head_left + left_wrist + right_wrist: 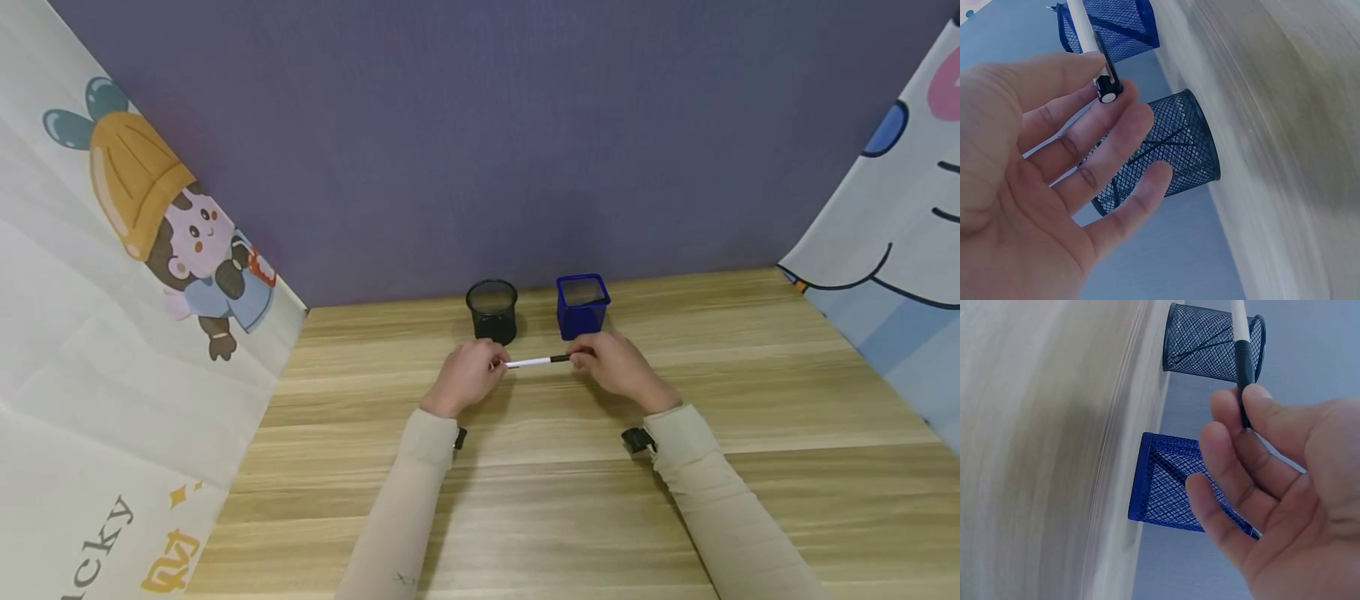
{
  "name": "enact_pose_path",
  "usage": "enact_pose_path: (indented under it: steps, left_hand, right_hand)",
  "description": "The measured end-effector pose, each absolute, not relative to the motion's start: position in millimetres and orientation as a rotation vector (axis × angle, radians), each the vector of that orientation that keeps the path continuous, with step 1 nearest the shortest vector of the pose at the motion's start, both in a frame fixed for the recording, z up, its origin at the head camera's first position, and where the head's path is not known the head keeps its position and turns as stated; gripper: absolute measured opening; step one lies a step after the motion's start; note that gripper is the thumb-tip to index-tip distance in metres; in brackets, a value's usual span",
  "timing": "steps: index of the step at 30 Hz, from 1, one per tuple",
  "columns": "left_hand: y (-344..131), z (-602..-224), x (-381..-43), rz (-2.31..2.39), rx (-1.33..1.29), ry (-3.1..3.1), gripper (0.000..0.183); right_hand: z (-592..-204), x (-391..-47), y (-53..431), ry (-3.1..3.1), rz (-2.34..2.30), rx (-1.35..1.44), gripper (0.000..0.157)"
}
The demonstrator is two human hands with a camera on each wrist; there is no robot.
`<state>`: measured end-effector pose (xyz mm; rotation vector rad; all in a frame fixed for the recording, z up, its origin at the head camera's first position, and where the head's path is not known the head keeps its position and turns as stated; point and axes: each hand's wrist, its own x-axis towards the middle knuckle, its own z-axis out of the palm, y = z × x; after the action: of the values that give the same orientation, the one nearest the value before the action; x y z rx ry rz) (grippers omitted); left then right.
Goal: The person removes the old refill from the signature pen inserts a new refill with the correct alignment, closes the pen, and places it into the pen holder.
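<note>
A white pen (pixel 531 362) with black ends is held level between both hands, in front of two mesh pen holders. My left hand (pixel 468 371) pinches its clip end between thumb and fingertips; in the left wrist view the black clip end (pixel 1109 89) pokes past the thumb. The right hand (pixel 617 367) pinches the black grip (pixel 1244 365) at the other end, the other fingers loosely bent. Behind the left hand stands a round black mesh pen holder (pixel 493 323). A square blue mesh pen holder (pixel 581 320) stands behind the right hand.
A slim dark stick-like thing (pixel 1169 467) leans inside the blue holder, its end at the rim. The wooden table (pixel 540 500) meets a dark blue-grey panel (pixel 510 150) behind the holders. Printed cloths hang at the left (pixel 90 350) and right (pixel 885 250).
</note>
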<state>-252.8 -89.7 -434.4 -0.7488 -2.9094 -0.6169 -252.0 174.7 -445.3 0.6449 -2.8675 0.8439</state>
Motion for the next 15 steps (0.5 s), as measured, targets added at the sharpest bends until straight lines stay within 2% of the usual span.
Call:
enact_pose_path:
  steps: [15]
  left_hand:
    - [-88.7, -434.5, -254.1, -0.633, -0.764, -2.861, 0.013]
  right_hand:
    - [-445.6, -253.2, 174.3, -2.802, 0.904, 0.662, 0.013]
